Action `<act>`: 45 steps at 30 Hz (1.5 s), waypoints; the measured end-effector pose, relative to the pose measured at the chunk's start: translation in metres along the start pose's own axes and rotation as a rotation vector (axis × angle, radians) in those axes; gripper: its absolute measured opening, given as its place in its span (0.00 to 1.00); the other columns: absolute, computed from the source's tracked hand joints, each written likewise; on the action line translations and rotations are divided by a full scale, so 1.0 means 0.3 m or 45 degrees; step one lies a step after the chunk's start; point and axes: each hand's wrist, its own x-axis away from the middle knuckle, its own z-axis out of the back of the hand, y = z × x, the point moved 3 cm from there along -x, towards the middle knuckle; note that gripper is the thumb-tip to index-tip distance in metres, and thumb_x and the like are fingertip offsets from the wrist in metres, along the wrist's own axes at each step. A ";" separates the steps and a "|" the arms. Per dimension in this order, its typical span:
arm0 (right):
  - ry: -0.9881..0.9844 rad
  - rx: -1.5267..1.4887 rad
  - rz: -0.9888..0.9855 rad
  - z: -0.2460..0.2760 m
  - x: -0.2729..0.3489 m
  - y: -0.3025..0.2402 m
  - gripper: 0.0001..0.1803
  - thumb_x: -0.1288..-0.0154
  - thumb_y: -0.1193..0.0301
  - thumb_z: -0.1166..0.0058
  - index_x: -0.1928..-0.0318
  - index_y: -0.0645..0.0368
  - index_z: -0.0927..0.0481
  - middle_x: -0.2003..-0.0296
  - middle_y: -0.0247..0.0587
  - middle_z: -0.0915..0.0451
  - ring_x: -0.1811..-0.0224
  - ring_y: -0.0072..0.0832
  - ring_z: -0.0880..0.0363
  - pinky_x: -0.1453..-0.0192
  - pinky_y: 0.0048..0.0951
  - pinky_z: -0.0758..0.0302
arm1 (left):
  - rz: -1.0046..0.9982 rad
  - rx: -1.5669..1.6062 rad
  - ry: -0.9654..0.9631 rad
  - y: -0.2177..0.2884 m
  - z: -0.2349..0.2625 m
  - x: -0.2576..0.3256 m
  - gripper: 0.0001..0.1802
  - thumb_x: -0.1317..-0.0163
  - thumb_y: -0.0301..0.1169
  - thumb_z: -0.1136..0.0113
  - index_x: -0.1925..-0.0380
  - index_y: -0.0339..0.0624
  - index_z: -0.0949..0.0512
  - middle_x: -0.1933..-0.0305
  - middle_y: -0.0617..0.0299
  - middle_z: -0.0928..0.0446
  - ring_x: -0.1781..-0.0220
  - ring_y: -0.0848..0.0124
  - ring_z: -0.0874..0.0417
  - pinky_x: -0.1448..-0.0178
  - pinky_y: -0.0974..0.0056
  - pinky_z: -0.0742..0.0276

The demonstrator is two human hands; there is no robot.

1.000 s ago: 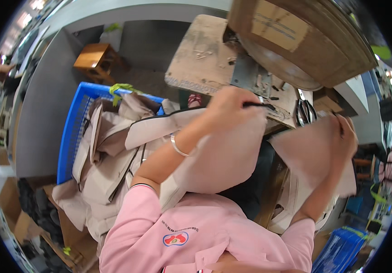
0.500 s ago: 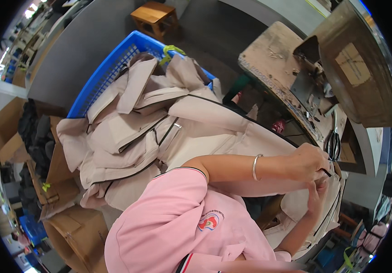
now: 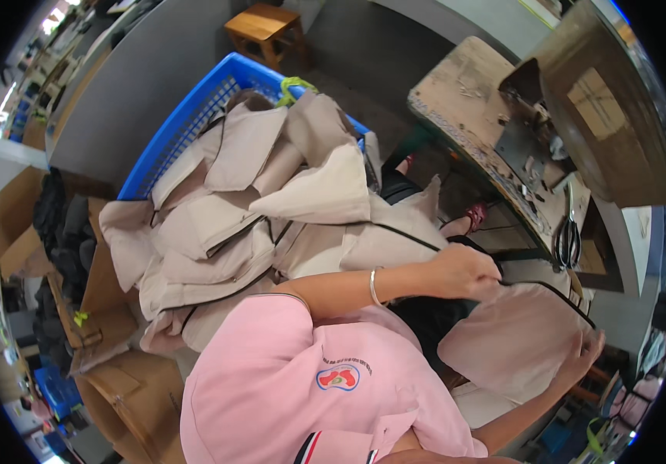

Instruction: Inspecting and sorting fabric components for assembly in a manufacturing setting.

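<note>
My left hand, with a silver bangle at the wrist, is closed on the black edging of a beige fabric piece. At that piece's far right corner, my right hand pinches the other end of the edging. Between my hands the black edge runs in a shallow arc, and the cloth hangs below it. Left of my left hand, another black-edged beige piece extends to a heap of similar pieces. My fingertips are partly hidden by the cloth.
The heap fills and overhangs a blue plastic basket. Cardboard boxes stand at left, one with dark items. At right, black-handled scissors lie on a worn wooden table beside a large brown bin. A wooden stool stands behind.
My hands have moved apart, the left toward the left and the right outward and lower. The black edge now stretches between them. Cloth near the basket has shifted, baring part of my dark-clothed lap.
</note>
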 end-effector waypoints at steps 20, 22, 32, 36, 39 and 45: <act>-1.252 -1.344 0.401 -0.404 -0.083 -0.743 0.17 0.31 0.65 0.40 0.48 0.64 0.18 0.50 0.39 0.17 0.44 0.29 0.23 0.29 0.38 0.35 | 0.137 0.157 -0.426 0.168 0.364 -0.374 0.09 0.41 0.27 0.30 0.62 0.34 0.13 0.69 0.64 0.14 0.69 0.82 0.22 0.64 0.73 0.26; -1.143 -1.081 0.272 -0.409 -0.095 -0.750 0.14 0.33 0.66 0.37 0.53 0.63 0.16 0.56 0.39 0.16 0.53 0.30 0.20 0.44 0.36 0.26 | 0.158 -0.012 -0.410 0.153 0.397 -0.386 0.09 0.40 0.27 0.30 0.61 0.35 0.12 0.69 0.63 0.14 0.69 0.82 0.21 0.64 0.73 0.26; -0.358 -0.511 0.628 -0.330 -0.121 -0.862 0.10 0.40 0.68 0.35 0.62 0.61 0.16 0.67 0.43 0.18 0.63 0.43 0.21 0.51 0.37 0.30 | 0.264 -0.028 -0.376 0.055 0.450 -0.479 0.10 0.39 0.28 0.31 0.60 0.32 0.13 0.70 0.65 0.15 0.69 0.83 0.22 0.63 0.72 0.25; -0.343 -0.538 0.632 -0.411 -0.212 -0.832 0.10 0.40 0.68 0.35 0.61 0.61 0.16 0.65 0.45 0.17 0.61 0.43 0.21 0.48 0.36 0.31 | 0.277 -0.054 -0.358 0.001 0.456 -0.541 0.11 0.38 0.28 0.31 0.61 0.31 0.13 0.71 0.70 0.17 0.69 0.86 0.24 0.65 0.74 0.26; -0.390 -0.704 0.532 -0.501 -0.269 -0.796 0.12 0.39 0.69 0.35 0.58 0.62 0.15 0.61 0.46 0.15 0.55 0.42 0.20 0.45 0.36 0.28 | 0.450 0.075 -0.333 -0.046 0.448 -0.591 0.10 0.38 0.28 0.31 0.61 0.32 0.12 0.69 0.70 0.16 0.69 0.85 0.23 0.65 0.75 0.26; -0.553 -1.061 0.358 -0.606 -0.330 -0.743 0.14 0.36 0.71 0.37 0.52 0.63 0.16 0.53 0.44 0.15 0.48 0.35 0.19 0.43 0.34 0.24 | 0.565 0.263 -0.267 -0.089 0.451 -0.637 0.10 0.39 0.29 0.31 0.60 0.34 0.11 0.69 0.64 0.14 0.71 0.80 0.19 0.65 0.72 0.22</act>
